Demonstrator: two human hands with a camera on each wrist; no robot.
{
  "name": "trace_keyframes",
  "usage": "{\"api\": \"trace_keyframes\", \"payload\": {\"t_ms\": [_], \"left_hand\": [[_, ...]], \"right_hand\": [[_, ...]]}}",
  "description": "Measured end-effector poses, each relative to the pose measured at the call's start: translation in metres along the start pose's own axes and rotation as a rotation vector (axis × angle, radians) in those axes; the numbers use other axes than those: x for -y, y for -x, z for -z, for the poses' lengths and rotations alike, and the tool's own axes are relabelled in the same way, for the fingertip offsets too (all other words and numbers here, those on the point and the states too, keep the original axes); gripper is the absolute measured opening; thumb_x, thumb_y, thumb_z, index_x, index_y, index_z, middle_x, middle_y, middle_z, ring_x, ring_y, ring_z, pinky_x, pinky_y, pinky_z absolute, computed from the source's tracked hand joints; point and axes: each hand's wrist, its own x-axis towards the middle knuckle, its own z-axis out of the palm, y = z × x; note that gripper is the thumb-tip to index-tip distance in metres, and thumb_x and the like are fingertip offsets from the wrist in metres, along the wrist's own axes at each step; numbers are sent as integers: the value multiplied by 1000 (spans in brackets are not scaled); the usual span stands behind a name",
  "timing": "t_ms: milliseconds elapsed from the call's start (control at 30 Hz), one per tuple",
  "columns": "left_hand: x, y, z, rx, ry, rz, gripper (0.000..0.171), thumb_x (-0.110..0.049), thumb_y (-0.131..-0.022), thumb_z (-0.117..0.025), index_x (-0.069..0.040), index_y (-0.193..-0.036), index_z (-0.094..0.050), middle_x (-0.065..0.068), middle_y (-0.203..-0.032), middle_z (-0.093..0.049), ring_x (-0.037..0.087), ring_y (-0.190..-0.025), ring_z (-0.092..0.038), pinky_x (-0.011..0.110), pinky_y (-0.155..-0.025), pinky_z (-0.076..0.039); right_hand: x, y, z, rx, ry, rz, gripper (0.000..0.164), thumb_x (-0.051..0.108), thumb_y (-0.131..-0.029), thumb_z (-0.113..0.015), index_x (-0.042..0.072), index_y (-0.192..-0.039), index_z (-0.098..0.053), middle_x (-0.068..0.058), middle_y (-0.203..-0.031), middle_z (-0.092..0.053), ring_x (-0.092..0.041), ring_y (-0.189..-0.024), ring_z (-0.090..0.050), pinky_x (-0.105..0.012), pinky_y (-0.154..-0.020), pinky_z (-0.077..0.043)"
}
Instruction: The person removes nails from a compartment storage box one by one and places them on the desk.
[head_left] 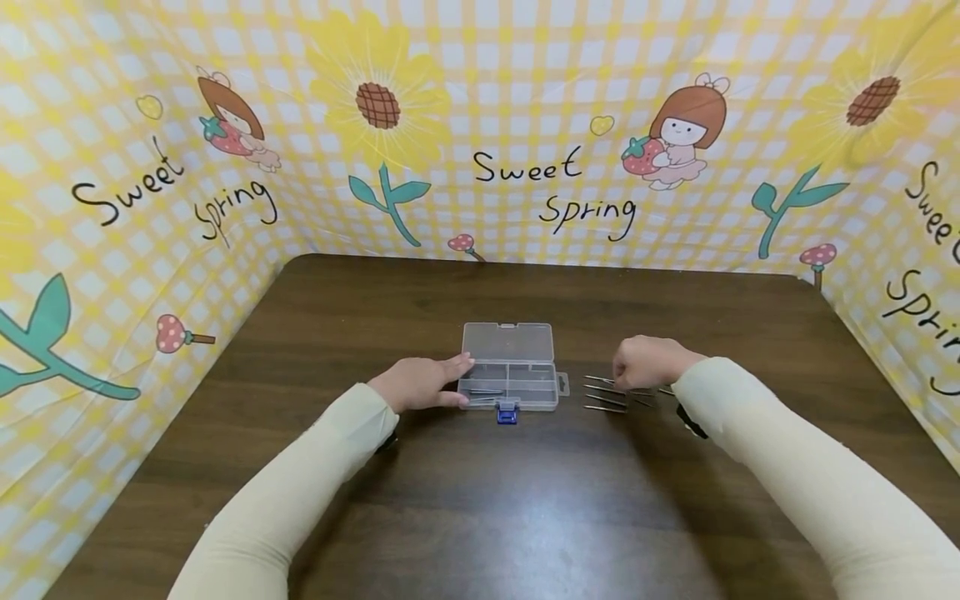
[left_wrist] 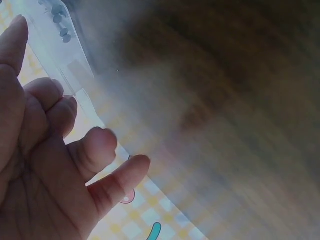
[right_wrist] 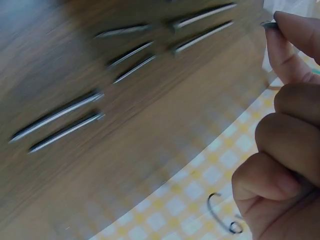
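A clear plastic box (head_left: 531,373) with dividers stands with its lid (head_left: 507,342) raised. Several nails (head_left: 486,392) lie in its front left compartment; their round heads (left_wrist: 65,35) show through the wall in the left wrist view. My left hand (head_left: 420,383) rests against the box's left end, thumb near the front corner and fingers toward the back. To the right of the box, my right hand (head_left: 651,362) pinches a nail (right_wrist: 270,24) between thumb and index finger; only its head end shows, the rest hidden. Several loose nails (right_wrist: 62,117) lie beneath and beside this hand.
The box's blue latch (head_left: 507,413) hangs down at the front, and a hanging tab (head_left: 564,384) sticks out on its right. Dark wooden table (head_left: 480,500) lies underneath. A yellow checked cloth (head_left: 525,100) walls off the back and sides.
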Motion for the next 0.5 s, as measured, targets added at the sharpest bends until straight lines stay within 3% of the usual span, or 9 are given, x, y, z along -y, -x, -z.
{"api": "trace_keyframes", "payload": {"t_ms": [133,500], "left_hand": [[1,0,-1,-12,9,-17,72,-43,-95,-54,-3,-149,-30,10,-155,-25,30,-131,-42,41,-102,-38],[1,1,-1,-15,25,-20,71,-42,-95,-54,-3,-149,-30,10,-155,-25,29,-132,-41,42,-101,-39]], "right_hand": [[-12,12,-2,6,-14,-24,22,11,-82,-60,14,-60,-60,11,-56,-45,-7,-53,-37,-26,-48,-29],[-42,37,-8,-31,-58,-13,38,7,-80,-57,24,-53,-37,14,-51,-28,-4,-49,-24,-25,-47,-20]]}}
